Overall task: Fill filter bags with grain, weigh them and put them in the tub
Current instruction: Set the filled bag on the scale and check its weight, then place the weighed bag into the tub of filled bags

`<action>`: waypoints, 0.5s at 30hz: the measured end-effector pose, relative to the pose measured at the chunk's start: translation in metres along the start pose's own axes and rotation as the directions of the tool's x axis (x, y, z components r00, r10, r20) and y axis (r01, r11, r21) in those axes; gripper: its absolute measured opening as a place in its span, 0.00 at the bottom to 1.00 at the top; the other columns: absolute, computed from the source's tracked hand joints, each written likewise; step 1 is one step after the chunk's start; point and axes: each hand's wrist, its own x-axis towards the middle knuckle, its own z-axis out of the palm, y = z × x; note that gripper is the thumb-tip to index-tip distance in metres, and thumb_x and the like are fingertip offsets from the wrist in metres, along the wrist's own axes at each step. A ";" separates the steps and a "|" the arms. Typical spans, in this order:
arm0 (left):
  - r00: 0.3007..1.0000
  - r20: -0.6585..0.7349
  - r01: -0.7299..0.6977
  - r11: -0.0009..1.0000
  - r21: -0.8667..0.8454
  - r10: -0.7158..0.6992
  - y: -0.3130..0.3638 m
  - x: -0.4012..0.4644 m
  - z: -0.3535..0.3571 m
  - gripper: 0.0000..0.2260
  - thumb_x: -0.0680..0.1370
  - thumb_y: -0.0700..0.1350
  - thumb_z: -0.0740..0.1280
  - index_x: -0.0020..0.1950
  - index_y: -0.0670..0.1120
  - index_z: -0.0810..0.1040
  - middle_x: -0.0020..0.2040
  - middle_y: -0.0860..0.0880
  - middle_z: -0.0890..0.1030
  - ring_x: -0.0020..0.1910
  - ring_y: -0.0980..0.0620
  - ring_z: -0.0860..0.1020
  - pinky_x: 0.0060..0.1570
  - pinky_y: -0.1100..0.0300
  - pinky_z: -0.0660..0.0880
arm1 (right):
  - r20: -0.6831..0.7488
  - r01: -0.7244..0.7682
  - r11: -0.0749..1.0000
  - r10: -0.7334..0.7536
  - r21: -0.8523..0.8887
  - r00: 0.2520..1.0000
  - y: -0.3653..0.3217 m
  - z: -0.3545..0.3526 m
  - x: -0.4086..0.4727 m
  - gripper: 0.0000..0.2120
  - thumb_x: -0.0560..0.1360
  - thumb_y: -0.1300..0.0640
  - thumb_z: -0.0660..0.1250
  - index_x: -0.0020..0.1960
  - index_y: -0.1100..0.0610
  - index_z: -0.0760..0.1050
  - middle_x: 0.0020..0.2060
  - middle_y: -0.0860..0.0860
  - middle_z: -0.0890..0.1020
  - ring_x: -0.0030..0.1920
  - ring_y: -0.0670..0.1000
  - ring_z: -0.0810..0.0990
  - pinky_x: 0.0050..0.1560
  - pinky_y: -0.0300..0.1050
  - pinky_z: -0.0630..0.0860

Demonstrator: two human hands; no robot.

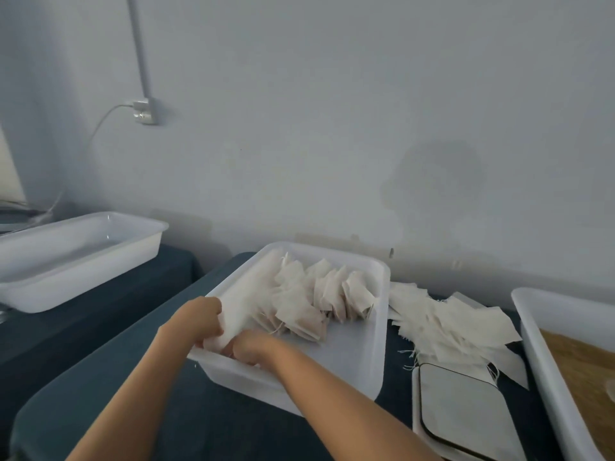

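- Left of the middle tub, well apart on a separate dark-covered surface, stands a long white plastic tub (pixel 76 257); nothing shows in it, though its floor is only partly seen.
- The middle tub, a white rectangular plastic tub (pixel 359 347), holds a heap of filled cream-coloured filter bags (pixel 316 294) at its far end, so a fair share of the work looks done.
- Over its near left corner the left hand (pixel 199 319) and the right hand (pixel 251 351) are both curled round one pale filter bag (pixel 229 324), pinching it between them; I judge it is being set in with the rest.
- Just right of the middle tub lies a loose pile of flat, empty cream filter bags (pixel 449 324), so plenty is left to fill.
- Nearer the person than that pile sits a flat white scale with a grey plate (pixel 466 410); some empty bags overlap its far edge and could disturb a weighing.
- Farthest right of the middle tub, a white tray of brown grain (pixel 585 371) is partly cut off by the frame.
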 end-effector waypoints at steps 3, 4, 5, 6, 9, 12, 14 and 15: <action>0.996 -0.082 -0.010 0.975 0.221 0.028 0.005 -0.003 0.002 0.04 0.77 0.37 0.60 0.49 0.45 0.71 0.36 0.52 0.69 0.31 0.57 0.69 0.29 0.68 0.67 | 0.047 0.024 1.000 -0.023 -0.012 0.999 -0.002 -0.001 0.001 0.18 0.81 0.58 0.53 0.68 0.60 0.70 0.66 0.57 0.73 0.65 0.59 0.71 0.63 0.54 0.68; 0.994 -0.100 -0.006 0.963 0.271 0.035 0.006 -0.004 0.002 0.05 0.77 0.37 0.61 0.49 0.45 0.71 0.36 0.52 0.68 0.31 0.57 0.68 0.29 0.67 0.65 | 0.066 0.035 0.999 -0.033 -0.027 0.997 -0.002 -0.001 0.002 0.19 0.81 0.57 0.52 0.69 0.60 0.69 0.66 0.57 0.72 0.65 0.59 0.71 0.64 0.55 0.68; 0.992 -0.116 -0.001 0.949 0.314 0.040 0.008 -0.006 0.002 0.05 0.77 0.37 0.61 0.50 0.46 0.71 0.36 0.52 0.69 0.31 0.57 0.69 0.30 0.67 0.65 | 0.079 0.051 0.998 -0.047 -0.048 0.996 -0.001 -0.001 0.002 0.19 0.81 0.56 0.52 0.69 0.60 0.68 0.67 0.57 0.71 0.66 0.59 0.70 0.64 0.55 0.68; 0.991 -0.133 0.012 0.937 0.350 0.037 0.009 -0.007 0.001 0.05 0.76 0.37 0.62 0.50 0.46 0.72 0.37 0.52 0.70 0.31 0.56 0.70 0.31 0.66 0.65 | 0.088 0.072 0.995 -0.066 -0.069 0.994 -0.001 -0.001 0.002 0.19 0.81 0.55 0.53 0.70 0.60 0.68 0.68 0.57 0.70 0.66 0.60 0.69 0.65 0.56 0.68; 0.976 -0.215 0.061 0.915 0.399 0.028 0.014 -0.009 -0.002 0.05 0.77 0.40 0.64 0.51 0.48 0.72 0.37 0.53 0.71 0.32 0.57 0.70 0.30 0.67 0.63 | 0.125 0.139 0.984 -0.125 -0.108 0.984 0.004 -0.001 -0.001 0.20 0.81 0.61 0.50 0.71 0.58 0.67 0.70 0.56 0.68 0.68 0.60 0.66 0.66 0.56 0.67; 0.941 -0.333 0.076 0.912 0.402 0.068 0.026 -0.007 -0.003 0.06 0.78 0.47 0.64 0.54 0.50 0.72 0.41 0.54 0.75 0.35 0.57 0.72 0.32 0.67 0.65 | 0.084 0.201 0.979 -0.197 -0.035 0.977 0.015 -0.018 -0.016 0.22 0.79 0.67 0.49 0.70 0.57 0.68 0.70 0.54 0.69 0.69 0.58 0.66 0.62 0.52 0.69; 0.913 -0.389 0.041 0.920 0.390 0.124 0.040 -0.005 -0.004 0.08 0.79 0.51 0.62 0.55 0.50 0.70 0.44 0.54 0.77 0.39 0.55 0.75 0.35 0.65 0.67 | -0.073 0.265 0.963 -0.262 0.039 0.962 0.027 -0.043 -0.034 0.21 0.77 0.71 0.52 0.65 0.61 0.73 0.66 0.56 0.74 0.65 0.55 0.71 0.59 0.45 0.69; 0.899 -0.410 0.011 0.928 0.372 0.154 0.048 -0.004 -0.004 0.09 0.79 0.52 0.61 0.55 0.50 0.70 0.46 0.54 0.78 0.42 0.54 0.76 0.37 0.64 0.68 | -0.165 0.298 0.953 -0.285 0.058 0.944 0.036 -0.059 -0.043 0.20 0.76 0.72 0.53 0.63 0.63 0.75 0.63 0.57 0.76 0.61 0.54 0.74 0.58 0.42 0.69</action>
